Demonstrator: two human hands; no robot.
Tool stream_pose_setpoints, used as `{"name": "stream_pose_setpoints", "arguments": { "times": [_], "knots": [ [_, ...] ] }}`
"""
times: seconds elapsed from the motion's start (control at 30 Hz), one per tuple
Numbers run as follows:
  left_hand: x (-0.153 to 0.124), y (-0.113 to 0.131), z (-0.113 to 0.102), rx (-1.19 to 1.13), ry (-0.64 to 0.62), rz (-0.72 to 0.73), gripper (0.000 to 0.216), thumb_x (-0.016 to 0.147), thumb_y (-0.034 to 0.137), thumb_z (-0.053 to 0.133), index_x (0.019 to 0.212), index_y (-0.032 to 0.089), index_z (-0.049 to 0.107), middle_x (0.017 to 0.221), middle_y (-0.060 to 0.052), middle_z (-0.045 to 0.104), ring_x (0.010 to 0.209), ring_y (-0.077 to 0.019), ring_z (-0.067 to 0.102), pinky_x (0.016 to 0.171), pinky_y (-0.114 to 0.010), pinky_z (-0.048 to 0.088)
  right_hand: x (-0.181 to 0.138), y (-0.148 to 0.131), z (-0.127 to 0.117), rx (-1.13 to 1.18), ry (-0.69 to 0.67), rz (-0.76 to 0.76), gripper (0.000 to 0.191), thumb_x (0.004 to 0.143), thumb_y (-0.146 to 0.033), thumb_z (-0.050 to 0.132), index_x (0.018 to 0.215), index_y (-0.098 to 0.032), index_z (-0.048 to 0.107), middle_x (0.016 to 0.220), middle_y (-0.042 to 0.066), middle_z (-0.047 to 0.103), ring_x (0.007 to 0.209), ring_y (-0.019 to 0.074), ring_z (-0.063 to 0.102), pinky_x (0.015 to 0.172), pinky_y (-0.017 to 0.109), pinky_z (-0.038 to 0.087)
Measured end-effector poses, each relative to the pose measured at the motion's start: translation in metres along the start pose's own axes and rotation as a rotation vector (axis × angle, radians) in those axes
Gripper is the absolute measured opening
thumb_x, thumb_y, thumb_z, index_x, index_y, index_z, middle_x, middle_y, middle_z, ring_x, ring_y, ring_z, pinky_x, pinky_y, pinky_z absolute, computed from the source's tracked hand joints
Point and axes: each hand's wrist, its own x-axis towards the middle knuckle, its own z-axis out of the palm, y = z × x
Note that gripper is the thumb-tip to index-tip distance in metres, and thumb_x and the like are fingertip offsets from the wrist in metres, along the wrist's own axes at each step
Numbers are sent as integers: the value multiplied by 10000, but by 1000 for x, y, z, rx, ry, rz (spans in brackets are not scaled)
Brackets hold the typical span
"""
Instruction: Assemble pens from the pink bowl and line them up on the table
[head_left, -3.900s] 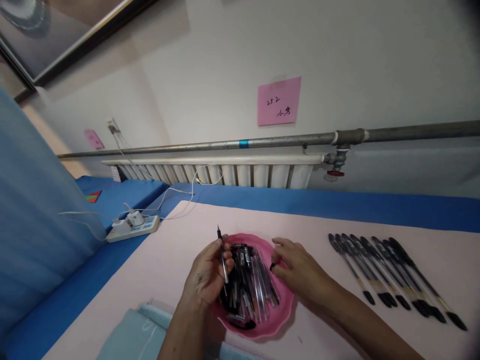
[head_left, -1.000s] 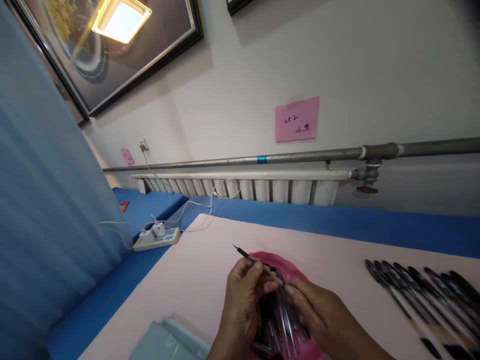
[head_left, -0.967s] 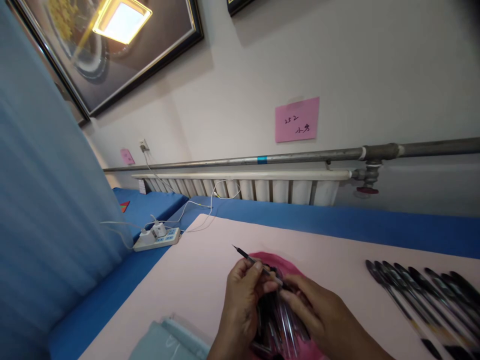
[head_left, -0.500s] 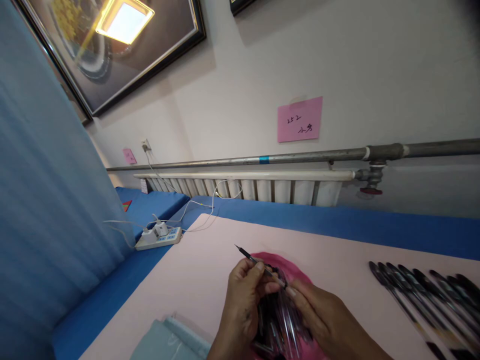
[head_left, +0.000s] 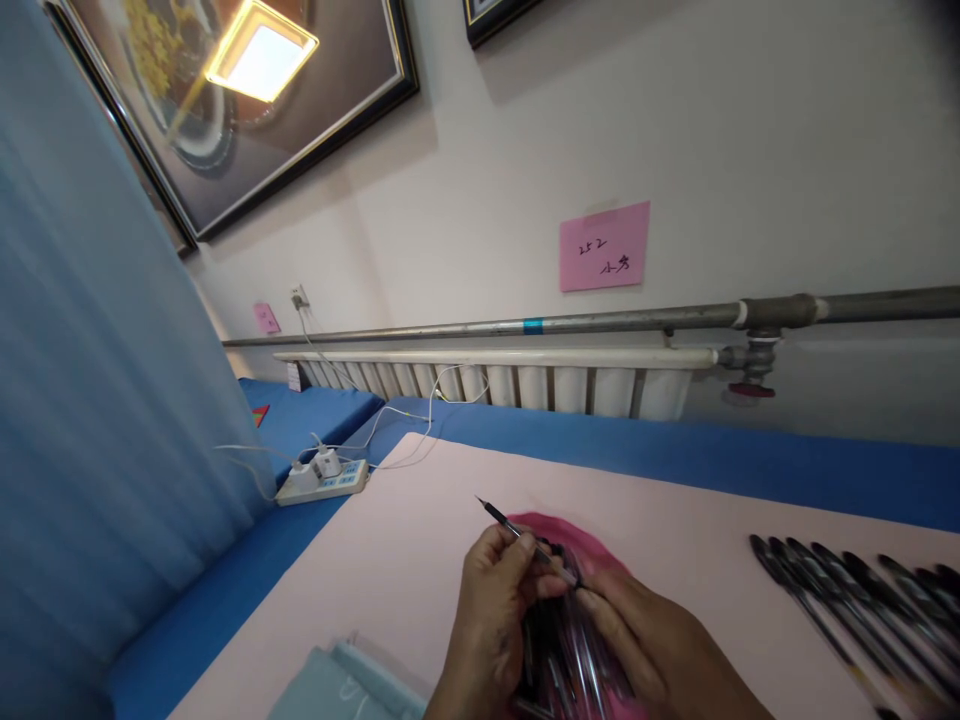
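My left hand (head_left: 491,610) pinches a thin black pen (head_left: 504,522) between thumb and fingers, its tip pointing up and left. My right hand (head_left: 652,650) meets the pen's other end with closed fingertips, just over a pink tray (head_left: 592,545) filled with several loose pens and clear barrels (head_left: 562,660). Both hands cover most of the tray. At the right, a row of several capped black pens (head_left: 847,590) lies side by side on the pale pink sheet (head_left: 405,560).
A white power strip (head_left: 322,482) with plugs and cables lies on the blue surface at the left. Light blue folded cloth (head_left: 345,690) sits at the bottom edge. A radiator (head_left: 510,380) and pipe (head_left: 600,322) run along the wall, with a blue curtain (head_left: 97,420) at the left.
The camera has tilted up since 3.9 s ago and the hands sit lower in view. My right hand came over to join the left on the pen; in the last second they hardly moved.
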Motion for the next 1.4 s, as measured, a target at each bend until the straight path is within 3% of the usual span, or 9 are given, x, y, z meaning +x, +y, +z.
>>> {"name": "stream_pose_setpoints", "arguments": {
  "times": [0.17,0.43,0.7,0.9,1.0,1.13,1.3,1.4],
  "knots": [
    [0,1,0,5,21,1,228,673,284,719,681,122,559,644,-49,656,562,-112,613,549,-204,489,-1,-1,-2,-27,27,30,86,869,-261,469,931,-253,529,818,5,662,721,160,660,623,253,524],
    [1,-2,-1,43,-11,21,199,704,278,686,681,131,554,633,-28,651,547,-112,610,546,-214,492,-1,0,-2,-237,100,-145,183,887,-197,398,741,-252,492,651,-7,601,565,164,612,483,259,447],
    [0,1,-2,79,-32,18,205,708,288,673,694,129,544,625,-26,637,541,-101,601,543,-203,475,-2,-2,2,-105,-13,-16,167,878,-252,433,722,-256,493,652,-16,613,566,158,611,492,261,454],
    [9,20,-19,9,160,99,355,652,299,693,935,157,533,607,29,596,538,-117,602,540,-241,493,6,-8,-17,7,-30,143,141,886,-280,435,871,-241,569,780,12,645,684,163,618,613,274,501],
    [11,27,-27,9,193,127,377,627,286,694,941,172,520,615,42,583,462,-86,541,447,-206,437,6,-12,-17,40,-128,81,193,888,-197,404,826,-234,583,784,18,630,724,164,603,649,283,497],
    [12,27,-28,31,174,128,319,608,293,698,848,171,526,599,54,563,383,-39,436,362,-166,321,4,-21,-9,34,-305,-58,252,816,-86,447,884,-235,638,978,55,646,900,203,588,776,345,492],
    [14,21,-29,69,146,81,294,618,344,693,783,176,518,568,67,538,348,-24,378,347,-166,244,3,-29,-4,-74,-489,-96,313,780,-83,501,957,-267,682,1084,66,640,924,230,571,814,415,464],
    [14,20,-30,68,157,85,293,615,338,695,788,175,523,575,62,540,362,-26,388,355,-166,248,4,-28,-5,-101,-510,-111,305,776,-81,501,929,-260,695,1093,64,640,920,228,562,808,409,452]
  ]
}}
